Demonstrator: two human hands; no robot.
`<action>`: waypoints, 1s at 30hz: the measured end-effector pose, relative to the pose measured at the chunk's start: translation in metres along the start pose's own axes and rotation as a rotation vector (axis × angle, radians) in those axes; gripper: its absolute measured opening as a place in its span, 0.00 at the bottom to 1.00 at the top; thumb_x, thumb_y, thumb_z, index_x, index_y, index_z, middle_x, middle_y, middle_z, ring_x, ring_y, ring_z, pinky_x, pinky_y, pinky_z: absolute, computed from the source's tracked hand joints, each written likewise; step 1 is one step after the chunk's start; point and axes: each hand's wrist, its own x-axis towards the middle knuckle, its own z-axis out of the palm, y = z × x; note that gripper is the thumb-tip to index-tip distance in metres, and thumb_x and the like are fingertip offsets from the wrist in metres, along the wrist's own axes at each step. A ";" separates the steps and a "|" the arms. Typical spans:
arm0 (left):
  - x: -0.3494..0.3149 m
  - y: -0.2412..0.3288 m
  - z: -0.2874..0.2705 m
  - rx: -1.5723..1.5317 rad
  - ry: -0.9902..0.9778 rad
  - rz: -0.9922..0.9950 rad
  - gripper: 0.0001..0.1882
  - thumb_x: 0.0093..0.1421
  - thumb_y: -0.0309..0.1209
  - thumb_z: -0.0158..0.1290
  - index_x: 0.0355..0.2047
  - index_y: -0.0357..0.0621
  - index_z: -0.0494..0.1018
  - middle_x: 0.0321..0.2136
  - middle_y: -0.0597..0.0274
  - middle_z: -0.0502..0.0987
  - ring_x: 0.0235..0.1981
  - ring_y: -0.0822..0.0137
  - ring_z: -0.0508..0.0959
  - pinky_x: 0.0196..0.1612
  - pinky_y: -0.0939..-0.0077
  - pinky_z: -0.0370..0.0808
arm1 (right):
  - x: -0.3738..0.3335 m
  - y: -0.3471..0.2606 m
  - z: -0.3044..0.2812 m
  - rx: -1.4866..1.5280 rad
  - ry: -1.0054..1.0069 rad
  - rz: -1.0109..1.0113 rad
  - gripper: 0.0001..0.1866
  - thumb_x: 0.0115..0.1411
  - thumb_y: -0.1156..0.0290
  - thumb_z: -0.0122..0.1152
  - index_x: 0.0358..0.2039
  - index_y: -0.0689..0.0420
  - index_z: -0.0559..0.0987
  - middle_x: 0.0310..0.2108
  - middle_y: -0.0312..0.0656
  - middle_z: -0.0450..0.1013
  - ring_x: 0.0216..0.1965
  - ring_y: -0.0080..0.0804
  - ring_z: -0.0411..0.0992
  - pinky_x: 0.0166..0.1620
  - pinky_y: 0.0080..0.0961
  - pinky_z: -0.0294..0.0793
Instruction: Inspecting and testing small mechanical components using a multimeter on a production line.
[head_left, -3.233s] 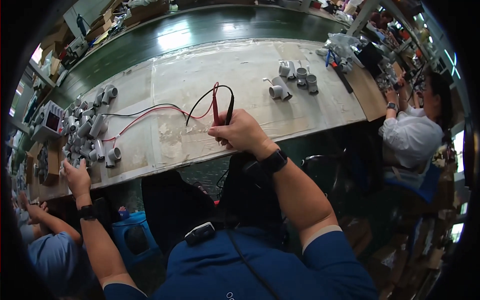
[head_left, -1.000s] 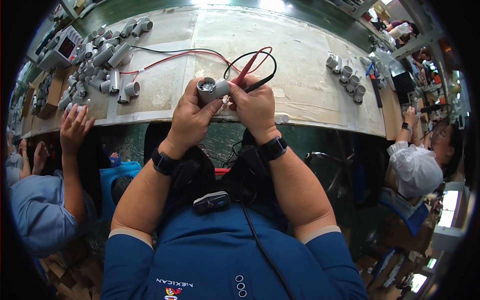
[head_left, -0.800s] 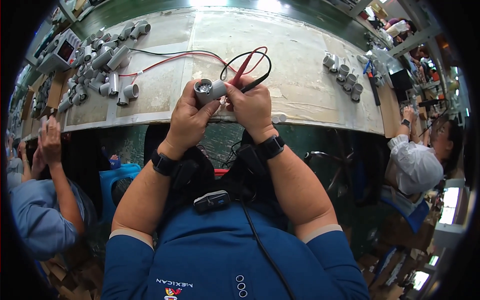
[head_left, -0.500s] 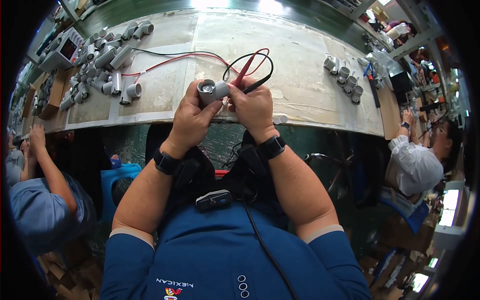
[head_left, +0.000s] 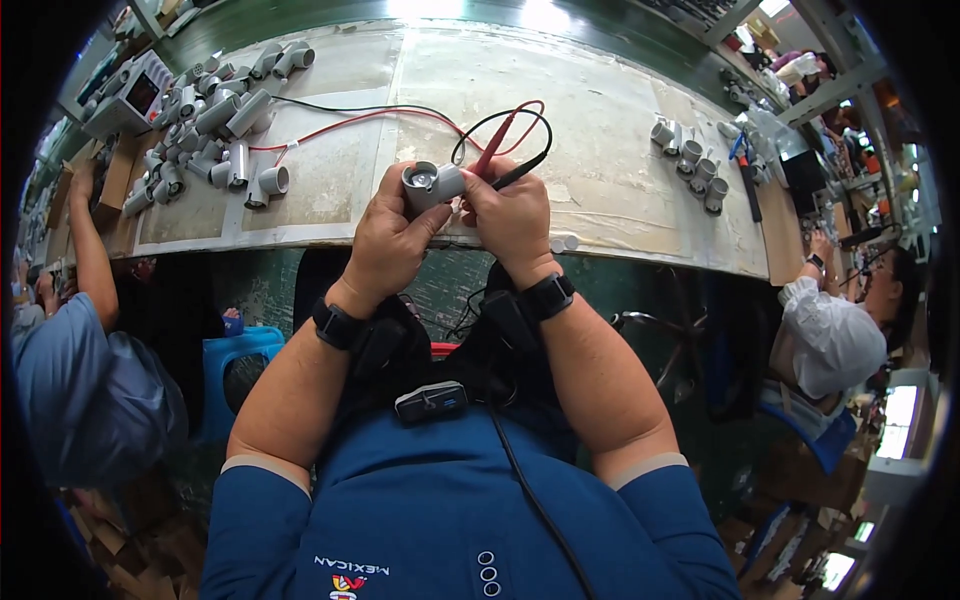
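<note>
Two bare hands meet over the near edge of a worn, pale table (head_left: 330, 195), working on one grey pipe-like fitting (head_left: 425, 187). The left hand (head_left: 390, 235) has its fingers curled round the fitting's body, thumb along the near side, with the round open end facing up and the side branch pointing right. The right hand (head_left: 508, 215) is closed too, thumb against the branch, gripping a red probe (head_left: 492, 150) and a black probe (head_left: 522, 169) that slant up and away; their tips are hidden, so I cannot tell what they touch. From the probes, a red lead (head_left: 345, 122) and a black lead (head_left: 350, 107) loop and run left across the table to a heap of grey fittings (head_left: 205, 125). Beside that heap stands a boxy device (head_left: 140, 97) with a dark screen. Well apart on the right sits a short row of grey fittings (head_left: 690, 165), near a blue-handled tool (head_left: 738, 147). Two small white discs (head_left: 563, 243) lie at the table's edge, just beside the right wrist
</note>
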 end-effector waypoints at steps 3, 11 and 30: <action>0.000 0.002 -0.002 0.061 0.005 -0.003 0.18 0.65 0.20 0.58 0.53 0.41 0.68 0.40 0.63 0.79 0.39 0.75 0.79 0.43 0.77 0.79 | 0.001 0.001 0.001 0.019 0.002 -0.003 0.07 0.65 0.71 0.65 0.33 0.62 0.82 0.22 0.34 0.77 0.20 0.19 0.74 0.23 0.19 0.73; -0.004 0.008 0.000 -0.045 -0.013 -0.012 0.17 0.65 0.18 0.56 0.53 0.40 0.67 0.39 0.62 0.77 0.40 0.74 0.80 0.43 0.76 0.80 | -0.001 0.001 0.005 0.135 0.014 0.076 0.07 0.64 0.73 0.66 0.29 0.59 0.82 0.20 0.33 0.76 0.19 0.18 0.72 0.22 0.19 0.71; -0.015 0.026 -0.023 0.160 0.131 0.188 0.24 0.62 0.17 0.58 0.57 0.44 0.67 0.49 0.63 0.72 0.48 0.70 0.74 0.50 0.70 0.76 | 0.010 0.001 -0.017 0.196 -0.027 0.068 0.07 0.67 0.70 0.65 0.35 0.61 0.81 0.24 0.37 0.77 0.21 0.21 0.73 0.24 0.19 0.74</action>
